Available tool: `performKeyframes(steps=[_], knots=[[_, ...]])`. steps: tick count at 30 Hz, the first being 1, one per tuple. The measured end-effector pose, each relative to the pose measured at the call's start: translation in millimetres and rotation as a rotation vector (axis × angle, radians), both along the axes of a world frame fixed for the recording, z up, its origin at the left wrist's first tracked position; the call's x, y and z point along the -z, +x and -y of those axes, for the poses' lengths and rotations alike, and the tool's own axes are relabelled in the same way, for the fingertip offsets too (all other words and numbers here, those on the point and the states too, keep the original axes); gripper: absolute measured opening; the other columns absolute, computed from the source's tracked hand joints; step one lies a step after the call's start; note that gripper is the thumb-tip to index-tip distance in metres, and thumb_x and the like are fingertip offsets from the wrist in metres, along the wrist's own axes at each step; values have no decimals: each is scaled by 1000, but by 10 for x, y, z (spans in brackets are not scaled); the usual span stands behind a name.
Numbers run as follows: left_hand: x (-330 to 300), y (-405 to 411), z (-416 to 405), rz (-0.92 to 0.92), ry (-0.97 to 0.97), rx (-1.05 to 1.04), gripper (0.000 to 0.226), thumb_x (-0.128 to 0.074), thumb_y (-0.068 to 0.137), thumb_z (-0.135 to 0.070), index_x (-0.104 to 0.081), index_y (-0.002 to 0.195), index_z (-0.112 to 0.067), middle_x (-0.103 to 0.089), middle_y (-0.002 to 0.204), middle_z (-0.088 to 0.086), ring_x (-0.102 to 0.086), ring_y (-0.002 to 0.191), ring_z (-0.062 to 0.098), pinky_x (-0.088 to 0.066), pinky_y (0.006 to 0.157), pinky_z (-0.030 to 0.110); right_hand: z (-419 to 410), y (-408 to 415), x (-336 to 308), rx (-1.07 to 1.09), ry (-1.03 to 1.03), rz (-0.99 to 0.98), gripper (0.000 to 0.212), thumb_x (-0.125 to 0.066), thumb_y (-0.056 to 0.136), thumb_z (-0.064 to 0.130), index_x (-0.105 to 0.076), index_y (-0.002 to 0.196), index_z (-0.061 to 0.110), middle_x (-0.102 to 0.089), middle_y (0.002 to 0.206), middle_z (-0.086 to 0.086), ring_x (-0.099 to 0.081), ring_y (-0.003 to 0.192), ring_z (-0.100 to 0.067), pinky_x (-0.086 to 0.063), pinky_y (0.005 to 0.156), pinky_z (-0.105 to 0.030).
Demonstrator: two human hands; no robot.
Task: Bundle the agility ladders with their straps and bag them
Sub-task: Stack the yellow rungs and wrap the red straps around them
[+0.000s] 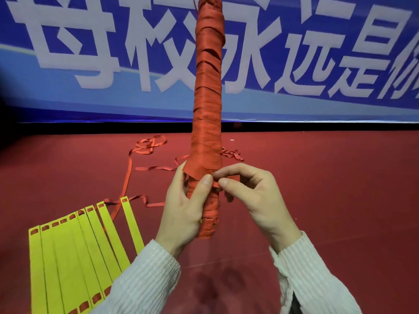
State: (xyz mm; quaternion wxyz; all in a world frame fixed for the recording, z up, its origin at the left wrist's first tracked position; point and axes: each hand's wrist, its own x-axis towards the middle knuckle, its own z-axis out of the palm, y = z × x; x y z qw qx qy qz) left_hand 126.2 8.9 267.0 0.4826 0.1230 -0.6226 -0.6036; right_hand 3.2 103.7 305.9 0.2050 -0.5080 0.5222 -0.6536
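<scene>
Fingers of the left hand [181, 214] wrap the stiff, light wrapped bundle [207, 114]; the right hand [254, 196] pinches the soft, slippery strap end [217, 184] at 3 o'clock.

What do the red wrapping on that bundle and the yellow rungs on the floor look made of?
Red strap: looks like woven fabric webbing, matte; a fine weave texture shows on the lower turns, and it wraps and creases softly. Yellow rungs: probably plastic, smooth and flat, with straight edges and slots cut at the ends; I can't tell how stiff they are.
</scene>
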Motion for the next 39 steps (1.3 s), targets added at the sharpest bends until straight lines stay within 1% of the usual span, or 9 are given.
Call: performKeyframes(steps=[7,11,18,23,26,31,34,37,39], knots=[[-14,-7,-69,-20,-28,39,31,-64,97,-24,-63,127,-16,-74,102,-1,-69,89,14,-54,82,36,33,9,70,347,-135,-340,24,-76,91,10,-77,110,25,-67,107,8,-65,79,-11,-52,71,-22],[-38,-6,-84,-19,-33,41,34,-63,96,-20,-62,129,-12,-75,104,-4,-70,90,10,-54,82,28,17,-28,85,470,-251,-606,20,-79,91,9,-80,110,13,-71,108,0,-70,93,-12,-55,81,-23],[-8,-6,-54,28,-81,-6,38,-67,95,-21,-61,132,-14,-75,110,0,-70,97,15,-53,88,30,64,-35,80,487,-222,-665,8,-74,93,8,-78,99,11,-68,102,3,-68,97,-13,-56,83,-37],[30,-55,-84,35,-29,18,39,-74,89,-28,-65,125,-15,-76,104,-2,-70,92,10,-53,82,25,19,-108,-8,326,-63,-467,5,-69,89,11,-73,88,14,-63,98,4,-63,92,-16,-47,79,-22],[50,-82,-103,56,-18,67,40,-74,90,-23,-64,128,-16,-76,104,-6,-70,93,7,-52,84,22,-42,-214,-37,231,30,-407,4,-65,89,17,-69,87,19,-65,93,5,-63,86,-17,-50,75,-34],[40,-80,-85,97,-67,69,32,-70,94,-13,-67,126,-15,-77,101,-5,-69,93,5,-49,84,16,-44,-137,-42,95,113,-78,9,-56,101,9,-59,95,14,-62,66,2,-58,55,-15,-44,48,-26],[38,-86,-107,75,-31,57,33,-69,95,-16,-67,127,-17,-77,105,-1,-70,94,10,-52,85,22,-83,-163,-79,70,78,-52,10,-66,92,6,-63,99,12,-57,68,6,-49,59,-10,-43,56,-20],[15,-84,-98,54,-21,47,28,-68,98,-11,-68,124,-19,-78,105,1,-72,94,13,-54,86,26,-144,-177,-109,-29,212,-89,41,-84,81,2,-68,115,16,-61,79,11,-50,74,-11,-45,70,-19],[6,-72,-130,56,-14,50,26,-66,99,-3,-68,120,-19,-79,102,0,-73,90,11,-55,83,24,-128,-175,-109,14,253,-119,43,-85,79,2,-69,115,19,-59,80,9,-50,73,-8,-45,70,-19]])
